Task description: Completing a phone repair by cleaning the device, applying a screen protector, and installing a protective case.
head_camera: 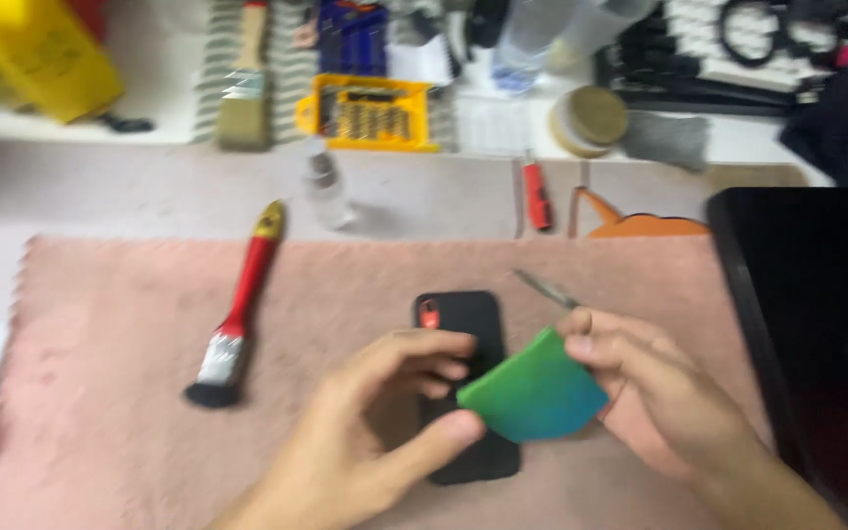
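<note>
Green cloth (537,397) is pinched between both hands over a pink mat (130,461), its lower corner gripped by the left hand (385,412), its upper edge by the right hand (655,393), directly above a black phone (463,324); a red-handled brush (238,314) lies well apart

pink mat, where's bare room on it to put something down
Bare mat left of the red brush, and between the brush and the black phone. A smaller strip lies along the top edge, right of the brush handle. The middle is crowded: left hand and right hand hold a green card over the phone.
</note>
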